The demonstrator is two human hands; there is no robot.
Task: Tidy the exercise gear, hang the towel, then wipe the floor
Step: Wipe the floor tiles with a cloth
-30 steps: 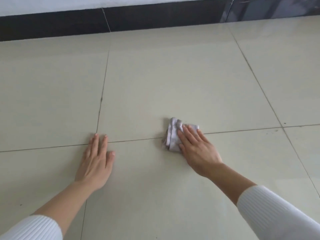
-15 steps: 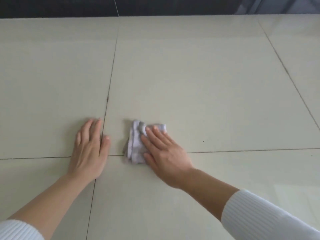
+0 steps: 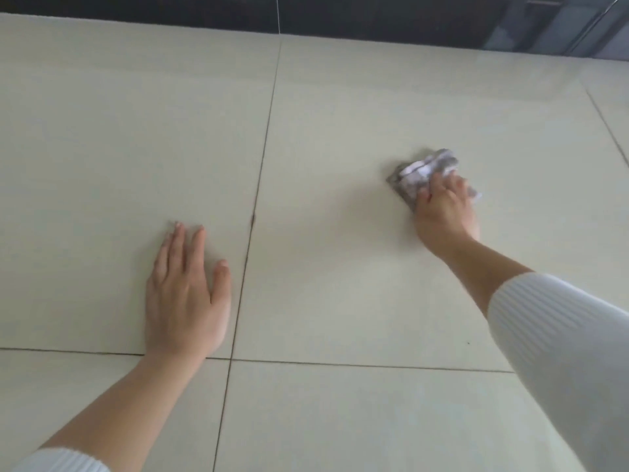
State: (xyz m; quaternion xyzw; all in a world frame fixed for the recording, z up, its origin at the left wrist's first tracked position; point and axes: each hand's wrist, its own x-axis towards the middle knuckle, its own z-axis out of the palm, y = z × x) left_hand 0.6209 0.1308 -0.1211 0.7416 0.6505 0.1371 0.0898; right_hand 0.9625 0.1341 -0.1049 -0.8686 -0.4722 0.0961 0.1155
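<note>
- Left hand (image 3: 186, 301) flat on the floor (image 3: 340, 284), palm down, in the near left part of the scene.
- Fingers (image 3: 178, 253) of this hand straight and close together, pointing far; thumb spread a little to the right; nothing held.
- Heel of the left hand across a grout line (image 3: 374, 366) running left to right; thumb just beside a second grout line (image 3: 262, 158) running from near to far, not touching it.
- Right hand (image 3: 444, 212) stretched out to the far right, well apart from the left hand, on top of the cloth (image 3: 422, 170).
- Fingers of the right hand bent over the near right part of the cloth, thumb against its near edge, holding it down on the floor; outline blurred, so single fingertips not clear.
- Cloth small, grey and white, crumpled in folds, lying on the tile to the right of the near-to-far grout line; far left part of it free from under the hand.
- White ribbed right sleeve (image 3: 561, 352) pushed up above the wrist, forearm bare; edge of a similar left sleeve (image 3: 58, 459) at the near left corner.
- Floor of large pale, glossy tiles, with a short dark mark (image 3: 252, 218) on the near-to-far grout line, between the two hands.
- Tiny dark speck (image 3: 468, 343) on the tile, near the right forearm.
- Dark baseboard (image 3: 204, 11) along the far edge of the floor.
</note>
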